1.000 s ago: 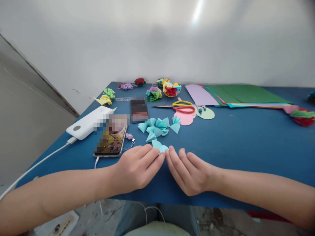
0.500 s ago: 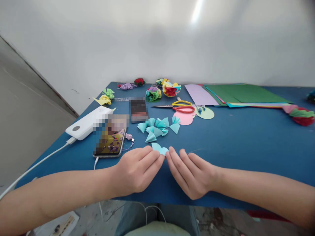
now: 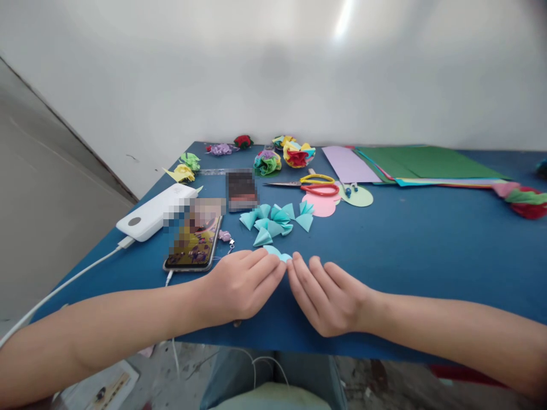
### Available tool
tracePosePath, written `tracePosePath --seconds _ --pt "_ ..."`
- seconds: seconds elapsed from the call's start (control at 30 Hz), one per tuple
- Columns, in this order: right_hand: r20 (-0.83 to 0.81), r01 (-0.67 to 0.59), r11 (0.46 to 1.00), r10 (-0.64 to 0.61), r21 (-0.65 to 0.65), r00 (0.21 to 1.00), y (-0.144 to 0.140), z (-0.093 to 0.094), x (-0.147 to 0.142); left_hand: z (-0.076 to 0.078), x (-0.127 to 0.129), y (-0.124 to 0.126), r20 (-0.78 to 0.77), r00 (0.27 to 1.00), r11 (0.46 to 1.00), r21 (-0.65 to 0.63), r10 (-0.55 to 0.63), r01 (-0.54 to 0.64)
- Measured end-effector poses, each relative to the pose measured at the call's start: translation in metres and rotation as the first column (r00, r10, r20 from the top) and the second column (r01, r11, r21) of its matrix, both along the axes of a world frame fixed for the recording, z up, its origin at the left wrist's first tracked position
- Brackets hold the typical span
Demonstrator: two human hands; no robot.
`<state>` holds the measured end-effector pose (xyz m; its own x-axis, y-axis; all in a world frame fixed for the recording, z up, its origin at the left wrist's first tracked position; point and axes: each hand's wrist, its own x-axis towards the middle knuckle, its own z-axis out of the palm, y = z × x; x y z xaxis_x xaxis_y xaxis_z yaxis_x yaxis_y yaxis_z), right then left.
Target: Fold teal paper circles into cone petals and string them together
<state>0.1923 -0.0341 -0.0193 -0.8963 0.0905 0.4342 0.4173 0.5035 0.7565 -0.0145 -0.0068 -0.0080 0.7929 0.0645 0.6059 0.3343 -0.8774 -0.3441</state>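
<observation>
A light blue piece of folded paper (image 3: 276,252) shows just above my fingertips, near the front of the blue table. My left hand (image 3: 241,283) is closed, pinching its left side, and the fingers cover most of it. At the paper's right end, my right hand (image 3: 331,296) has its fingers pressed together and the tips on the edge. The thumbs of both hands are hidden. Just beyond lies a loose group of folded turquoise paper pieces (image 3: 273,221), several of them fan-shaped.
Scissors (image 3: 318,185) rest on pink and green paper rounds (image 3: 358,196). A phone (image 3: 194,242) and a white power bank (image 3: 158,210) with cables lie left. Crumpled paper flowers (image 3: 268,162) line the back. Coloured paper sheets (image 3: 431,162) are stacked back right on the table (image 3: 427,245).
My left hand has shifted slightly up and over the paper, so less of the paper shows. My right hand has moved a little up and left. The other things stay put.
</observation>
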Motion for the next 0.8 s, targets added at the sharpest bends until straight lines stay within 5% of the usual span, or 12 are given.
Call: tracePosePath --seconds 0.17,0.43,0.8 --pt "-0.040 -0.021 0.999 0.020 -0.025 0.999 -0.001 -0.001 -0.002 -0.002 0.000 -0.002 -0.033 0.999 1.000 -0.009 0.003 -0.004" --pt "-0.053 -0.002 0.999 0.000 -0.039 0.999 0.001 -0.003 -0.003 0.004 -0.004 -0.013 -0.248 0.967 0.958 0.287 0.058 0.016" --pt "-0.021 0.001 1.000 -0.001 -0.006 1.000 0.000 -0.002 -0.001 0.005 0.002 -0.003 -0.149 0.989 0.995 0.104 0.022 -0.006"
